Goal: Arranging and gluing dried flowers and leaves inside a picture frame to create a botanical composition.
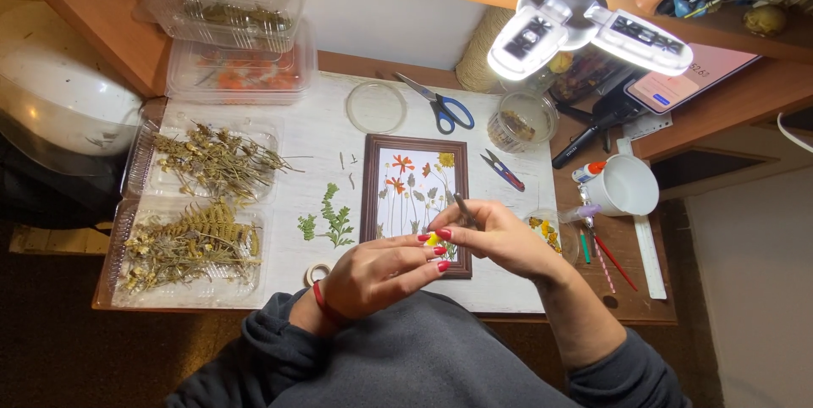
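A brown picture frame [370,196] lies on the white work mat [313,133], with pressed orange, red and yellow flowers arranged inside it. My right hand [500,239] hovers over the frame's lower right corner and grips metal tweezers [463,207] pointing up and away. My left hand [381,272], red-nailed with a red wrist band, is beside it, fingertips pinching a small yellow flower [432,240] close to the tweezer tips. Green pressed fern sprigs [332,220] lie on the mat left of the frame.
Clear trays of dried plants [199,205] sit at left, stacked lidded boxes [237,44] behind. Blue-handled scissors [445,107], small snips [504,169], a round lid [375,106], a jar [521,120], a white cup [625,185], pens, a tape roll [317,272] and an overhead lamp [576,23] surround the frame.
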